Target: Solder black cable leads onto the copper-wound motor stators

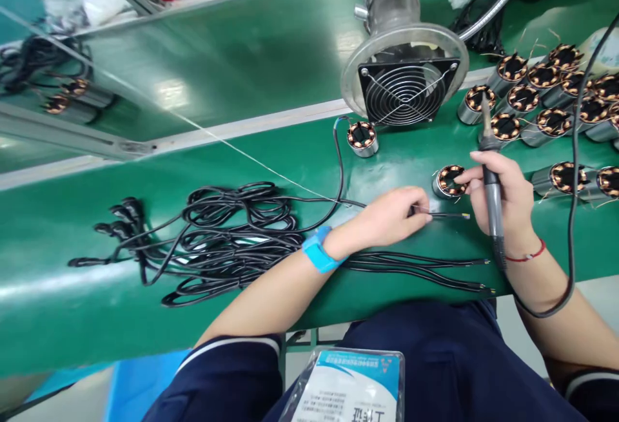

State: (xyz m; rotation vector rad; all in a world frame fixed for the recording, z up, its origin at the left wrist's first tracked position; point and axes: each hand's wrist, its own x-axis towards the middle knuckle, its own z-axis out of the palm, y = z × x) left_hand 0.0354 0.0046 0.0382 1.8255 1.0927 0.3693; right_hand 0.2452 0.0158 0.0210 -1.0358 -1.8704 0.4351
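My left hand [402, 214] is closed on a black power cord [449, 216], whose stripped end points right. A thin pale wire [261, 163], perhaps solder, runs down to the same hand. In my right hand [512, 200] is a soldering iron [492, 196], its tip pointing up and away from me. The fingertips of that hand reach the rim of a motor stator [449, 182] with copper windings, upright on the green bench [387, 174]. Further back stands another stator [362, 139] with a cord end at its edge.
Coiled black cords [232, 235] with plugs spread over the left of the bench. A fume extractor [405, 90] with a fan grille stands at the back. Several more stators [551, 122] crowd the right. The iron's cable [574, 171] loops past my right forearm.
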